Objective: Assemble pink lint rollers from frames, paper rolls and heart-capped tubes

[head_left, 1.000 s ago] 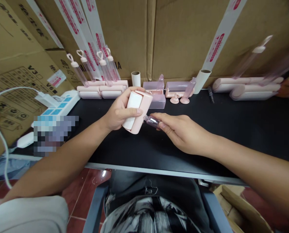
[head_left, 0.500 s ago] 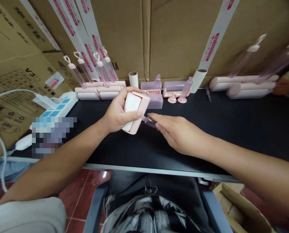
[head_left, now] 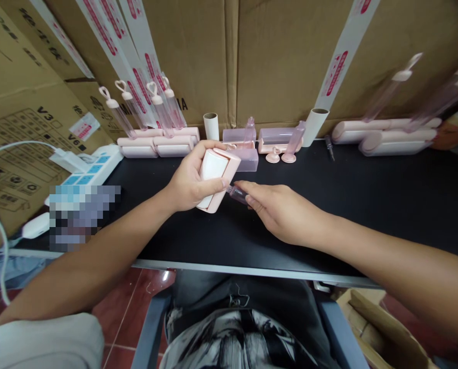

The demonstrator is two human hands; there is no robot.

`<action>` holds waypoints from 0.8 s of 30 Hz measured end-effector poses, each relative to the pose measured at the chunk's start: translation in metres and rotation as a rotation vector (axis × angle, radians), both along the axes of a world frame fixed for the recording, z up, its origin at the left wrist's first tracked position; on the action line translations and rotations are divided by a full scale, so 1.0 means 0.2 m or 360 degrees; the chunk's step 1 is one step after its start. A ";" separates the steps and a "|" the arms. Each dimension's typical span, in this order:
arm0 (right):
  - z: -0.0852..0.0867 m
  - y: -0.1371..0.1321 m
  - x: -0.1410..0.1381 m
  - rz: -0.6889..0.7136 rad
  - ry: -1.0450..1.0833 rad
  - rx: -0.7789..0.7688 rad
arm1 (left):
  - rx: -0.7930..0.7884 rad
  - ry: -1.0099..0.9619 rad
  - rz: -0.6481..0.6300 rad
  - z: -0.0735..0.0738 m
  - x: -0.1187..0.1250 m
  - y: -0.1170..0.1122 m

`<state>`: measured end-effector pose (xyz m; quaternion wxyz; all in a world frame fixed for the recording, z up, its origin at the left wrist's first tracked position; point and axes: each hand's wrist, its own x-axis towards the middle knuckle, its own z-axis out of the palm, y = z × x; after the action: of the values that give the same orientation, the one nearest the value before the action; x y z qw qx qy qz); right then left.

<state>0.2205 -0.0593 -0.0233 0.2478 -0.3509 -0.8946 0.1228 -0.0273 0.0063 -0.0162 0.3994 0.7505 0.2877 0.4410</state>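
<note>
Above the middle of the black table, my left hand (head_left: 190, 178) is wrapped round a pink-framed lint roller (head_left: 229, 164) with a white roll. Its thumb presses across the roll and the frame's edge. My right hand (head_left: 281, 207) has its fingers closed on a clear plastic handle (head_left: 237, 195), which meets the right side of the pink frame. The right palm and fingers cover the handle's far end. Just behind my hands lie a see-through purple cover (head_left: 246, 160) and a pink heart-shaped end piece (head_left: 273, 155).
Finished-looking rollers with upright handles (head_left: 158, 105) line the back left; more pink rollers (head_left: 396, 142) lie at the back right. White tubes (head_left: 211, 126) stand against the cardboard (head_left: 282, 56). A screwdriver-like tool (head_left: 329, 148) lies right of centre. A power strip (head_left: 94, 171) sits at the left.
The lint roller and my left hand have shifted very slightly to the right. My right hand stays almost in place on the handle.
</note>
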 end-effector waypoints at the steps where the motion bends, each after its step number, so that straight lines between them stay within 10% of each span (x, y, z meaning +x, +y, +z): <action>1: 0.00 0.00 0.00 0.0000 -0.0004 -0.0021 | -0.0003 0.0004 0.0003 0.00 0.00 0.00; 16: 0.04 0.02 0.01 0.0093 0.0107 -0.0288 | -0.0104 0.0010 -0.0039 0.00 0.02 -0.03; 24: 0.04 0.01 0.02 0.0013 0.0439 -0.0395 | -0.0214 -0.0336 0.0116 -0.05 -0.04 0.21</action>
<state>0.2236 -0.0573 -0.0147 0.3225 -0.3548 -0.8316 0.2802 -0.0359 0.0474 -0.0256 0.4606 0.6604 0.3002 0.5114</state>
